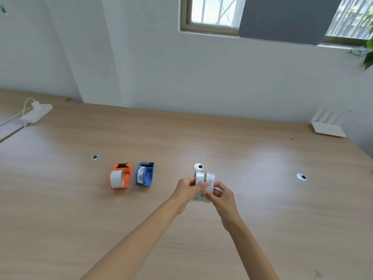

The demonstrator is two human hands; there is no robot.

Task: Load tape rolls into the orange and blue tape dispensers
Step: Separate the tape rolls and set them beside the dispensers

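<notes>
- Head view: left hand point(186, 187) and right hand point(220, 196) both have fingers closed around two wrapped tape rolls point(204, 179), held side by side above the table point(252, 199).
- Two dispensers sit well to the left, apart from the hands: orange dispenser point(120, 175), blue dispenser point(145, 174), each holding one roll.
- Three round desk grommets point(198, 166); nothing lies between hands and dispensers.

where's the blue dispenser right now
In the head view, the blue dispenser sits on the table, left of centre, right beside the orange dispenser and to the left of both hands.
</notes>
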